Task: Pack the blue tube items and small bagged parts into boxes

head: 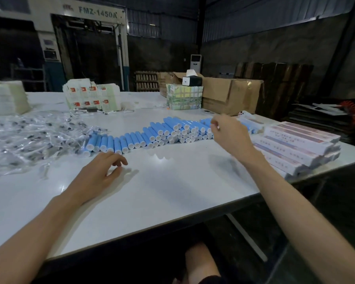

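"Where are the blue tubes (168, 132) from where you stand?"

"Across the middle of the white worktop (172, 191), lying side by side with their white caps towards the person. At the left they make a single row. Towards the right they are heaped several layers deep."

"And the hands?"

"The left hand (103, 171) is low over the worktop, just in front of the near left end of the row. Its fingers are loosely curled, thumb close to the fingertips, and it holds nothing. I can't tell whether it touches the surface. The right hand (228, 132) is raised over the right end of the heap with its fingers bent inward. It is blurred, so I cannot tell whether it pinches a tube or nothing at all."

"The bagged parts (29, 136)?"

"They are a loose spread of clear little bags on the left of the worktop, reaching right up to the leftmost tubes."

"Boxes (295, 146)?"

"Long white ones are stacked flat at the right edge, just beside the heap. Behind, a pile of flat printed cartons (90, 95) stands at the back left. An open cardboard carton (230, 95) sits at the back right with a green patterned pack (184, 97) against it."
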`<action>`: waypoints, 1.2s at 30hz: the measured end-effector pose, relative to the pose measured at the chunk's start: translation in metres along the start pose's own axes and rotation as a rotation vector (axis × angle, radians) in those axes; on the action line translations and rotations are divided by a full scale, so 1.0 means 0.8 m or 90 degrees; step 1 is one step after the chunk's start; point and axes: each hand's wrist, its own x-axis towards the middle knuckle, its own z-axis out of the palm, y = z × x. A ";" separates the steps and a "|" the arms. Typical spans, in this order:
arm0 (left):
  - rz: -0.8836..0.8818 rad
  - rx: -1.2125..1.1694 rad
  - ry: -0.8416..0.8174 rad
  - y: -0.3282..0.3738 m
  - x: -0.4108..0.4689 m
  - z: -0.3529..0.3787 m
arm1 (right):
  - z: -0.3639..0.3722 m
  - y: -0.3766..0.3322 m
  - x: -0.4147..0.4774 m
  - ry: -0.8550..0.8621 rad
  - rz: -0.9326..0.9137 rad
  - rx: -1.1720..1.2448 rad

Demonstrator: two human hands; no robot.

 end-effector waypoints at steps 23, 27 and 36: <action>-0.291 0.187 0.049 0.011 0.000 -0.049 | 0.228 -0.276 -0.020 -0.185 -0.104 0.601; -0.373 0.284 0.067 -0.017 -0.027 -0.102 | 0.237 -0.276 -0.017 -0.199 -0.093 0.623; -0.663 0.657 0.152 -0.095 -0.153 -0.263 | 0.241 -0.277 -0.014 -0.229 -0.095 0.703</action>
